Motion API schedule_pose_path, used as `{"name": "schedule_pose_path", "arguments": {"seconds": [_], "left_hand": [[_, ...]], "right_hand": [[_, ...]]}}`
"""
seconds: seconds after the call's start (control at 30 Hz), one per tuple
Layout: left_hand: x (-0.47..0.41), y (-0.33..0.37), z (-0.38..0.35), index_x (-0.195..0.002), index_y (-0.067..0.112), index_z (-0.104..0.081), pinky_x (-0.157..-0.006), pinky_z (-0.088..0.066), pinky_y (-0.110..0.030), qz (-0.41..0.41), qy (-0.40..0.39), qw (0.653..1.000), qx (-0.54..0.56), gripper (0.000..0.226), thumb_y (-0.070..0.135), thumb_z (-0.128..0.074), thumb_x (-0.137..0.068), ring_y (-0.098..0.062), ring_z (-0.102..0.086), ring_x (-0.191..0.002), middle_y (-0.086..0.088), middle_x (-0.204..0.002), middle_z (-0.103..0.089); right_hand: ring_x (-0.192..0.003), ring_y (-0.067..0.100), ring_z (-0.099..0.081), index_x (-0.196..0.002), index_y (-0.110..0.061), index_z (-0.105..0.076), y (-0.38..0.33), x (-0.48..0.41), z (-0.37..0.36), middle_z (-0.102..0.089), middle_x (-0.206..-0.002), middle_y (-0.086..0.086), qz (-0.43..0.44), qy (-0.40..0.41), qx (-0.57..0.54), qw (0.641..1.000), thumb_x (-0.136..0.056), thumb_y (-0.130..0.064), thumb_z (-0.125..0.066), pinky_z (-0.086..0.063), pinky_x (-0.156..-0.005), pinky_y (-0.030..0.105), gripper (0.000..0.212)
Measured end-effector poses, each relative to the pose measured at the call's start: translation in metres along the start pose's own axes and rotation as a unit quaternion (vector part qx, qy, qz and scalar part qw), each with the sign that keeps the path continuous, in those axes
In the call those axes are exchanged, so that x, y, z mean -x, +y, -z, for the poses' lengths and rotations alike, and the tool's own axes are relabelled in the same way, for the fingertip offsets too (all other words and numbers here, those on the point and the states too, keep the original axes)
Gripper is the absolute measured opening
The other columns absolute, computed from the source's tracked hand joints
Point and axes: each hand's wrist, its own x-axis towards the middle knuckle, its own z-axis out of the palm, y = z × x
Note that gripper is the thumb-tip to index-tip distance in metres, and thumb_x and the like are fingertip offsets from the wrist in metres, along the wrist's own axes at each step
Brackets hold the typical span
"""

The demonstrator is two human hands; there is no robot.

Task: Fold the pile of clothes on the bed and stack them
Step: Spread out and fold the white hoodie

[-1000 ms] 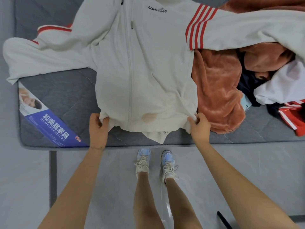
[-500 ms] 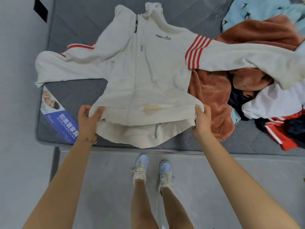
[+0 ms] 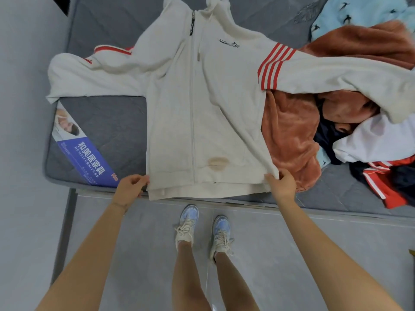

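Note:
A white zip hoodie with red sleeve stripes lies front up on the grey mattress, its hem at the near edge. My left hand pinches the hem's left corner. My right hand grips the hem's right corner. The left sleeve is bent back on the mattress. The right sleeve stretches over a pile of clothes at the right: a rust fleece piece, a white one, dark and red ones.
A pale blue printed garment lies at the far right corner. A blue label covers the mattress's near left corner. A grey wall runs along the left. My feet stand on the grey floor before the bed frame.
The hoodie's body has been pulled flat and straight toward the near edge; the folded-under hem is smoothed out. Both hands kept hold of the hem corners.

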Motion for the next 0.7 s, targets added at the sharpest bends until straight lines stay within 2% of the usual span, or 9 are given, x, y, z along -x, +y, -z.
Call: {"name": "schedule_pose_path", "arguments": {"seconds": [0.1, 0.17, 0.23, 0.33, 0.4, 0.47, 0.57, 0.63, 0.7], "left_hand": [[-0.012, -0.014, -0.015, -0.094, 0.002, -0.064, -0.083, -0.051, -0.043, 0.014, 0.050, 0.999, 0.005, 0.018, 0.017, -0.054, -0.097, -0.030, -0.062, -0.087, -0.016, -0.094, -0.066], [-0.018, -0.020, -0.028, -0.101, -0.001, -0.062, -0.087, -0.047, -0.043, 0.042, 0.046, 0.998, 0.004, 0.023, 0.019, -0.052, -0.097, -0.031, -0.061, -0.094, -0.019, -0.100, -0.064], [-0.021, -0.020, -0.038, -0.099, -0.004, -0.063, -0.085, -0.048, -0.044, 0.065, 0.056, 0.996, 0.016, 0.029, 0.021, -0.049, -0.097, -0.037, -0.062, -0.095, -0.026, -0.102, -0.065], [-0.013, -0.010, -0.047, -0.098, -0.001, -0.062, -0.077, -0.051, -0.043, 0.072, 0.087, 0.988, 0.110, 0.023, 0.019, -0.052, -0.098, -0.029, -0.057, -0.087, -0.021, -0.098, -0.063], [-0.009, -0.007, -0.052, -0.104, 0.004, -0.059, -0.079, -0.051, -0.042, 0.056, 0.121, 0.983, 0.127, 0.020, 0.022, -0.061, -0.094, -0.024, -0.056, -0.088, -0.014, -0.099, -0.063], [-0.004, -0.005, -0.055, -0.103, 0.010, -0.050, -0.080, -0.045, -0.035, 0.036, 0.131, 0.987, 0.090, 0.030, 0.026, -0.070, -0.088, -0.021, -0.055, -0.088, -0.006, -0.097, -0.059], [-0.008, -0.009, -0.061, -0.101, 0.009, -0.046, -0.077, -0.041, -0.032, 0.035, 0.094, 0.993, 0.067, 0.043, 0.029, -0.078, -0.081, -0.019, -0.052, -0.084, -0.005, -0.093, -0.054], [-0.010, -0.012, -0.064, -0.098, 0.007, -0.049, -0.076, -0.040, -0.031, 0.033, 0.098, 0.993, 0.054, 0.036, 0.024, -0.077, -0.082, -0.020, -0.051, -0.083, -0.007, -0.091, -0.055], [-0.011, -0.013, -0.068, -0.092, 0.005, -0.053, -0.075, -0.038, -0.029, 0.015, 0.130, 0.990, 0.044, 0.018, 0.012, -0.069, -0.086, -0.021, -0.051, -0.084, -0.011, -0.089, -0.056]], "right_hand": [[-0.073, 0.018, -0.051, -0.094, -0.004, -0.059, -0.001, -0.001, -0.004, -0.057, -0.081, 0.003, 0.038, -0.025, -0.009, 0.999, -0.086, -0.017, -0.073, -0.039, -0.058, 0.026, 0.020], [-0.064, 0.013, -0.043, -0.075, -0.010, -0.053, -0.003, -0.003, -0.009, -0.048, -0.069, -0.001, 0.011, -0.044, -0.050, 0.998, -0.091, -0.032, -0.068, -0.035, -0.056, 0.024, 0.031], [-0.063, 0.013, -0.038, -0.066, -0.012, -0.043, -0.002, -0.007, -0.014, -0.043, -0.066, -0.001, -0.019, -0.037, -0.072, 0.997, -0.094, -0.037, -0.063, -0.031, -0.057, 0.027, 0.043], [-0.084, 0.018, -0.051, -0.089, -0.009, -0.052, 0.000, -0.011, -0.021, -0.057, -0.090, 0.003, -0.023, -0.032, -0.032, 0.999, -0.091, -0.033, -0.068, -0.041, -0.075, 0.031, 0.029], [-0.098, 0.020, -0.052, -0.105, -0.009, -0.051, 0.001, -0.014, -0.026, -0.057, -0.109, 0.006, -0.009, -0.035, 0.018, 0.999, -0.087, -0.036, -0.072, -0.040, -0.082, 0.031, 0.039], [-0.110, 0.025, -0.052, -0.114, -0.007, -0.052, 0.002, -0.017, -0.031, -0.056, -0.117, 0.007, 0.006, -0.040, 0.070, 0.997, -0.083, -0.044, -0.073, -0.043, -0.089, 0.036, 0.053], [-0.121, 0.030, -0.047, -0.120, -0.007, -0.051, 0.002, -0.017, -0.042, -0.055, -0.122, 0.009, 0.006, -0.054, 0.118, 0.992, -0.079, -0.060, -0.069, -0.044, -0.098, 0.046, 0.069], [-0.119, 0.031, -0.044, -0.121, -0.006, -0.051, 0.002, -0.014, -0.050, -0.053, -0.120, 0.009, 0.015, -0.059, 0.176, 0.983, -0.079, -0.065, -0.066, -0.043, -0.096, 0.046, 0.075], [-0.108, 0.029, -0.044, -0.107, -0.005, -0.054, 0.007, -0.014, -0.056, -0.051, -0.107, 0.010, 0.047, -0.041, 0.213, 0.975, -0.085, -0.056, -0.065, -0.041, -0.084, 0.041, 0.056]]}}
